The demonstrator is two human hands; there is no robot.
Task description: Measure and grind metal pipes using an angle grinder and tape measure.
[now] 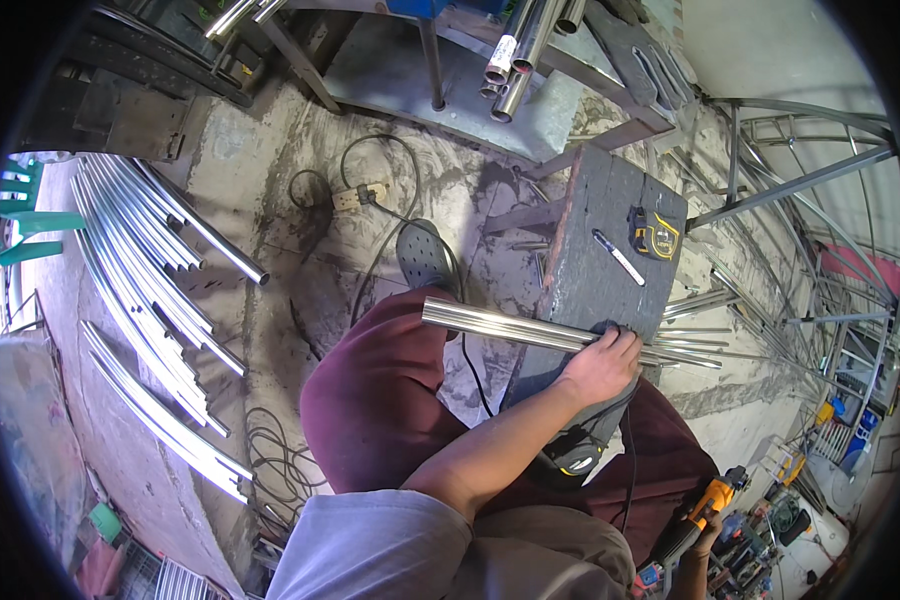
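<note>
My left hand [605, 362] is closed over a bundle of shiny metal tubes [510, 327] lying across a dark wooden bench [595, 240]. One end of the bundle reaches out over my left knee. Low at the right, my right hand [708, 535] grips a yellow-and-black power tool [715, 497]; its exact kind I cannot make out. On the bench, beyond the tubes, lie a white marker pen [620, 258] and a yellow-and-black tape measure [655, 233]. A black object with yellow marks [578, 460] sits between my legs, partly hidden.
Long shiny tubes [155, 310] are spread at the left. A power cord runs over the floor from an extension socket [360, 196]. More pipes [520, 60] lie on a metal table at the back. Welded metal frames [790, 185] and thin rods stand at the right.
</note>
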